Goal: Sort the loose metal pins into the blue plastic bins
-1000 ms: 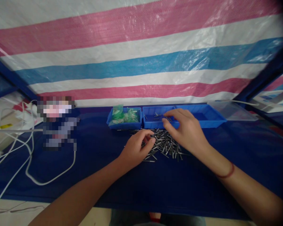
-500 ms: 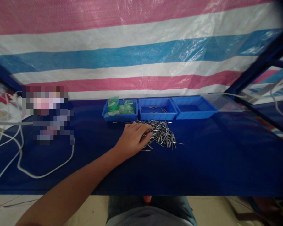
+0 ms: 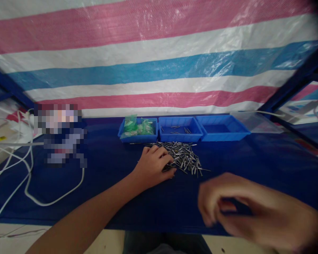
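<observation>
A heap of thin metal pins (image 3: pixel 185 157), like nails or blind rivets, lies loose on the dark blue table surface. My left hand (image 3: pixel 155 164) rests over the heap's left edge, fingers bent down onto the pins and the thumb held apart from them. Whether any pin sits under those fingertips is hidden. My right hand (image 3: pixel 225 201) is in the air right of and nearer than the heap, its fingers curled and smeared by motion. Behind the heap, a blue bin (image 3: pixel 180 139) has a few pins in it.
The left blue bin (image 3: pixel 139 139) contains green-tinted plastic bags (image 3: pixel 131 122) of small parts. A third blue bin (image 3: pixel 224 137) stands at the right, beside a clear plastic sheet (image 3: pixel 257 122). White cables (image 3: pixel 53 204) trail across the table's left side. Behind hangs a striped tarp (image 3: pixel 159 74).
My right hand has come into view from the lower right. My left hand stays at the heap, its thumb and fingers slightly shifted. The view has tilted up a little.
</observation>
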Available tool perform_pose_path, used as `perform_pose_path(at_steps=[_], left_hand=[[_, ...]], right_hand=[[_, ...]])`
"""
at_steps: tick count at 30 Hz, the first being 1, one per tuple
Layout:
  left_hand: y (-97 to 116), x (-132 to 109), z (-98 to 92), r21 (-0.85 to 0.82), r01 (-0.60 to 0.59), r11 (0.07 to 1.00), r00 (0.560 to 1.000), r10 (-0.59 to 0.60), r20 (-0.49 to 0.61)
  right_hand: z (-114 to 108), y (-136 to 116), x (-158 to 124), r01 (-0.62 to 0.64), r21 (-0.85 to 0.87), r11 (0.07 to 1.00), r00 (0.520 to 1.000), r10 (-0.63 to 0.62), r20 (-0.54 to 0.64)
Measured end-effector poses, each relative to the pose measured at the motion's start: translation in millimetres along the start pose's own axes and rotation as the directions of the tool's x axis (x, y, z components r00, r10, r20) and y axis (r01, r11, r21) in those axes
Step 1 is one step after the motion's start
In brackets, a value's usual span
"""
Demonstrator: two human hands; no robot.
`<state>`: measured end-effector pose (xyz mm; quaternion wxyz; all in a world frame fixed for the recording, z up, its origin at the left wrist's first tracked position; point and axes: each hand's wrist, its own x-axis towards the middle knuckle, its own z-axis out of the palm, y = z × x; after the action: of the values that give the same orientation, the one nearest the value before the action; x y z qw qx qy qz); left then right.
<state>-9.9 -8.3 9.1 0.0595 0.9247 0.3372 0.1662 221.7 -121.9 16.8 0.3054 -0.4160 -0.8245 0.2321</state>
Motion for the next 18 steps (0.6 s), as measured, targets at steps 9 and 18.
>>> perform_pose_path(at_steps=[9,18], left_hand=[[7.1,-2.0,2.6,0.005,-0.027,1.000,0.999,0.027,-0.021],[10.7,-8.5,9.4,0.116,-0.175,0.978,0.983,0.179,-0.026]], right_hand=[[5.5,28.8,71.9,0.025,-0.509,0.860,0.980,0.079,0.182],[8.7,30.2,72.9,0.277,-0.572,0.772,0.954,-0.152,0.258]])
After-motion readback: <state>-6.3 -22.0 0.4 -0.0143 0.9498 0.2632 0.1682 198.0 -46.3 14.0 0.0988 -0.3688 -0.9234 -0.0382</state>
